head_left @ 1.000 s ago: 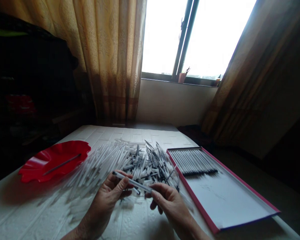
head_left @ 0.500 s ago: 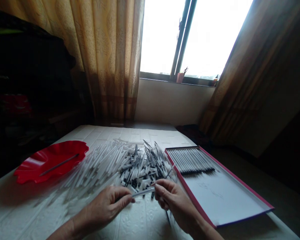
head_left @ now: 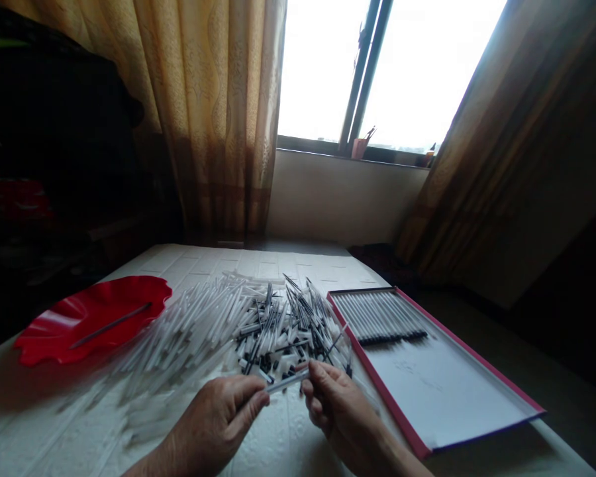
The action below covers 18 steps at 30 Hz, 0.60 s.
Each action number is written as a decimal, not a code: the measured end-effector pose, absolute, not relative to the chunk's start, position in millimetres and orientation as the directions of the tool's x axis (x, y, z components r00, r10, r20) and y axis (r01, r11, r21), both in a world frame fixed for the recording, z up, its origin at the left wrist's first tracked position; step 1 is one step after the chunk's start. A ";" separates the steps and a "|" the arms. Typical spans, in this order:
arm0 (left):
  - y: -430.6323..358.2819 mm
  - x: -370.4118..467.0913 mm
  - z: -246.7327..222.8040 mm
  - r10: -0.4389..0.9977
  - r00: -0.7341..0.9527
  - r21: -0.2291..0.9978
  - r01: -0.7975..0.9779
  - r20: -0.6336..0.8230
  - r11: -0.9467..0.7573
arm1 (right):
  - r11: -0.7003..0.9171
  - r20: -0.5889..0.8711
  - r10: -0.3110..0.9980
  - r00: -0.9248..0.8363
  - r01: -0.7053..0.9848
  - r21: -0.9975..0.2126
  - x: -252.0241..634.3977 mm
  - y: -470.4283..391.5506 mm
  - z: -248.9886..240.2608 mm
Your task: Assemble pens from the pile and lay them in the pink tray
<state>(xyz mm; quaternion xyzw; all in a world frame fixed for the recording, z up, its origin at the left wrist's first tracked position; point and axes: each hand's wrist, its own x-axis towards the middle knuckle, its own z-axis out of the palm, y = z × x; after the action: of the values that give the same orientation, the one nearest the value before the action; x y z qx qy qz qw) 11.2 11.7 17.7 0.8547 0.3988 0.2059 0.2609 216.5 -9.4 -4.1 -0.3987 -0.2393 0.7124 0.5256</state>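
Observation:
Between my two hands is a thin translucent pen barrel (head_left: 287, 381), slightly tilted up to the right. My left hand (head_left: 223, 414) pinches its left end with thumb and forefinger. The thumb and fingers of my right hand (head_left: 340, 404) grip the other end, whose tip they cover. Just beyond the hands lies a loose heap of dark pen refills (head_left: 305, 308) with small black and white pieces (head_left: 273, 361), which look like caps or plugs. Left of that heap, many clear pen barrels (head_left: 193, 338) are spread out.
At right, a shallow pink-edged box (head_left: 377, 391) holds a row of pens (head_left: 382, 315) with black ends. A red wavy-rimmed plate (head_left: 40, 344) at left carries one slender dark stick (head_left: 112, 324). Everything rests on a white patterned table (head_left: 179, 262) before a curtained window.
A dark thin stick that hung below my right hand no longer shows. Both hands still hold the barrel, and my left hand sits slightly farther right and lower.

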 end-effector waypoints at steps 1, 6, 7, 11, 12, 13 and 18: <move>11.5 11.4 17.0 0.791 0.595 0.605 0.580 0.142 -0.545 | -0.333 -0.317 0.940 -0.129 -0.556 -0.762 216.6 -9.4 -4.4; 11.6 13.4 14.9 0.793 0.593 0.605 0.583 0.139 -0.543 | -0.319 -0.316 0.943 -0.104 -0.549 -0.772 215.4 -10.3 -4.5; 11.4 14.1 14.9 0.794 0.592 0.608 0.581 0.140 -0.541 | -0.312 -0.311 0.945 -0.098 -0.549 -0.775 214.9 -10.5 -4.4; 9.5 15.0 15.3 0.796 0.588 0.610 0.581 0.144 -0.539 | -0.287 -0.287 0.954 -0.087 -0.533 -0.796 212.3 -11.7 -4.2; 8.8 14.7 15.4 0.795 0.589 0.608 0.582 0.144 -0.541 | -0.285 -0.285 0.955 -0.083 -0.525 -0.802 211.7 -11.8 -4.6; 8.2 14.5 15.4 0.795 0.589 0.605 0.583 0.144 -0.542 | -0.282 -0.284 0.956 -0.077 -0.518 -0.807 211.0 -11.9 -5.3; 7.3 16.2 12.5 0.792 0.588 0.592 0.585 0.162 -0.555 | -0.264 -0.283 0.958 -0.040 -0.503 -0.823 208.9 -10.3 -5.7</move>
<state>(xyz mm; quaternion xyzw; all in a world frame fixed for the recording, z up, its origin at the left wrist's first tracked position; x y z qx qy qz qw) 16.2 7.3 12.5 0.8563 0.4020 0.2103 0.2469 208.9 -10.3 -5.7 -0.4277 -0.2659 0.6703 0.5451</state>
